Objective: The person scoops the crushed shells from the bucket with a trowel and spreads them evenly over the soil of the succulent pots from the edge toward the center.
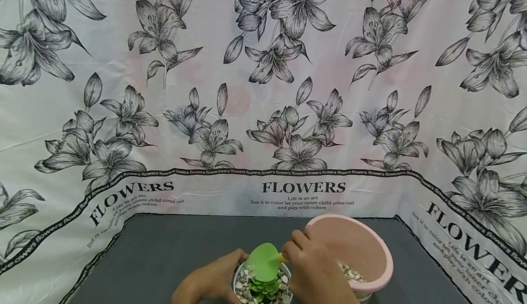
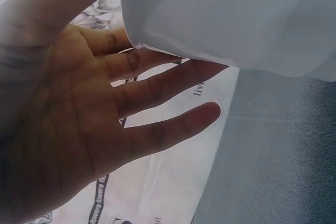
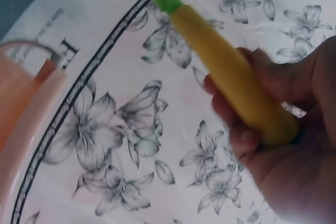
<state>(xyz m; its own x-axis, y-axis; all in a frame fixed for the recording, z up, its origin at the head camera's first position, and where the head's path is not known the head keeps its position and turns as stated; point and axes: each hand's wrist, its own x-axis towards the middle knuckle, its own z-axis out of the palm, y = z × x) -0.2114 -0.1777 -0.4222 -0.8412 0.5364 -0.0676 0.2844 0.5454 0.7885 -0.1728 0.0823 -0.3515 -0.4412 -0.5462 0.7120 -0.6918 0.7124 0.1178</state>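
My left hand (image 1: 210,276) steadies a small white pot (image 2: 231,19) at its left side, thumb in front and fingers reaching round the far side. The little finger stands off the wall in the left wrist view. Pale pebbles (image 1: 243,282) fill this pot around a green leafy plant (image 1: 265,289). My right hand (image 1: 314,267) grips the yellow handle (image 3: 231,72) of a small trowel (image 1: 263,263). Its green blade is over the white pot, covering part of the plant and pebbles in the head view.
A larger pink bucket (image 1: 384,249) stands just right of the white pot, partly behind my right hand, with pebbles (image 1: 350,274) at its bottom. The grey table surface (image 1: 164,244) is bordered by flower-printed cloth (image 1: 214,194) at the back and sides.
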